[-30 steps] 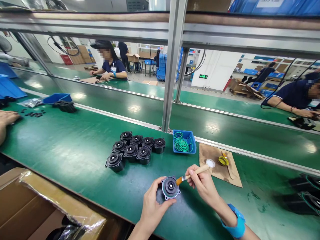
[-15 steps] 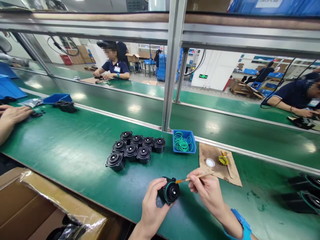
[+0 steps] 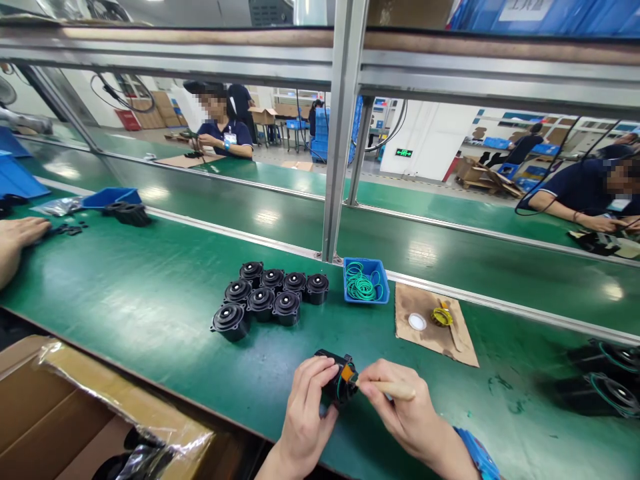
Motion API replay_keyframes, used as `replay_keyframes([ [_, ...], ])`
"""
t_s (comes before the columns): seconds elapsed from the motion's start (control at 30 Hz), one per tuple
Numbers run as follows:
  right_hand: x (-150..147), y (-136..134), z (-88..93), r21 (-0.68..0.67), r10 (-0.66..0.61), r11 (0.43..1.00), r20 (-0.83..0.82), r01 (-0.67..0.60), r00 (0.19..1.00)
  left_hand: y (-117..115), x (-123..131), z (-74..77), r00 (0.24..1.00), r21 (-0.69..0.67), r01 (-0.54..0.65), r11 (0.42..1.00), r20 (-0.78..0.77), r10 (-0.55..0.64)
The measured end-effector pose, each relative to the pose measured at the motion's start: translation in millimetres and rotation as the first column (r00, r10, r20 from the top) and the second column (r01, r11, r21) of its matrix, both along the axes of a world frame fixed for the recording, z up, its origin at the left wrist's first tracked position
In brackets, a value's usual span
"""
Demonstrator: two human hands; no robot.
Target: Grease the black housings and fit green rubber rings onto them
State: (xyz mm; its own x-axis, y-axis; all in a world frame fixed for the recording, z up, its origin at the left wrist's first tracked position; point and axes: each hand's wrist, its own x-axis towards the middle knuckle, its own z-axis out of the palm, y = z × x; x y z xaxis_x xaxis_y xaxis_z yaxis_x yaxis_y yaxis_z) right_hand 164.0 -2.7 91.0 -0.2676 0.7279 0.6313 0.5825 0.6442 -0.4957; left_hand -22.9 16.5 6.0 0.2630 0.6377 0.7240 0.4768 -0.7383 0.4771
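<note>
A long green workbench runs under a metal frame in a factory hall, and other people sit at the benches behind it. In the head view, the left hand is closed around a black round part, tilted on its side just above the near edge of the bench. The right hand pinches a brush, its orange tip against the green ring on the part. Eight similar parts stand bunched further back with no ring showing, so they look untreated. The ringed parts at the far right look finished. A blue tray holds loose green rings, beside brown paper with a white lid and a yellow tin. Another person's hand rests at the far left. A green exit sign glows on the far wall, its lettering too small to read.
</note>
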Motion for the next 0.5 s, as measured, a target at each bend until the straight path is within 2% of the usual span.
replay_keyframes([
  [0.1, -2.4, -6.7, 1.2, 0.033, 0.073, 0.996, 0.116, -0.077, 0.991, -0.5, 0.0, 1.7, 1.0, -0.035, 0.014, 0.999, 0.005, -0.014],
  [0.27, -3.8, -14.6, 3.1, 0.055, 0.155, 0.982, 0.316, -0.181, 0.936, -2.4, 2.1, 4.6, 0.999, -0.179, 0.011, 0.984, 0.05, -0.002],
  [0.5, 3.4, -20.5, 0.1, 0.012, 0.228, 0.967, 0.411, -0.255, 0.883, 0.0, 2.4, 8.4, 0.99, -0.305, 0.0, 0.952, 0.134, 0.042],
])
